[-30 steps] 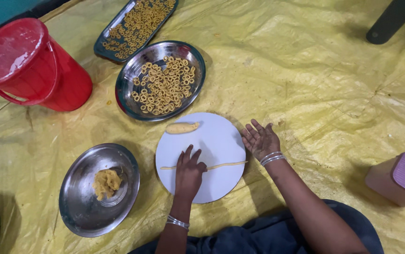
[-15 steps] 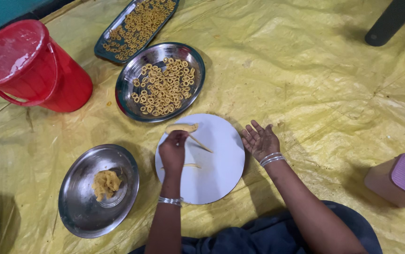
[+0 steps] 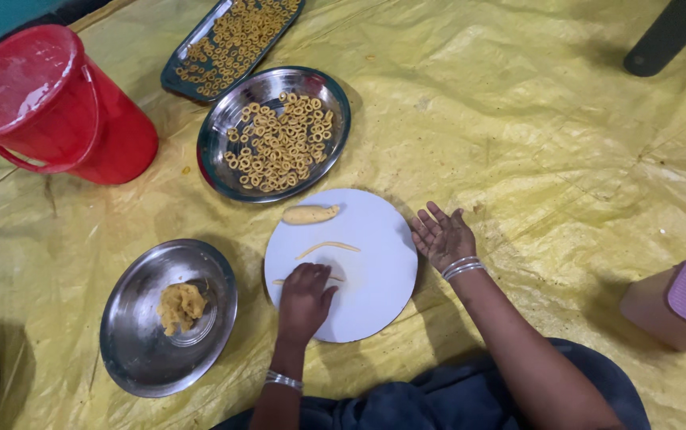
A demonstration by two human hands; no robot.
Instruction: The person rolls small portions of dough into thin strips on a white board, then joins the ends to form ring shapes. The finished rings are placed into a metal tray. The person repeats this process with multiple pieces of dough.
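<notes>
A white round board lies on the yellow sheet in front of me. My left hand presses palm down on a thin strand of yellow dough at the board's near left. A second thin strand lies free in the middle of the board. A thick dough lump rests at its far edge. My right hand rests at the board's right rim, fingers spread, palm up, holding nothing.
A steel plate with a lump of dough sits at the left. A steel plate and a tray beyond the board hold several dough rings. A red bucket stands far left, a purple-lidded box at right.
My left hand moved from the board's far edge back to its near left and now covers a short strand. One strand was left lying in the middle. The right hand stayed.
</notes>
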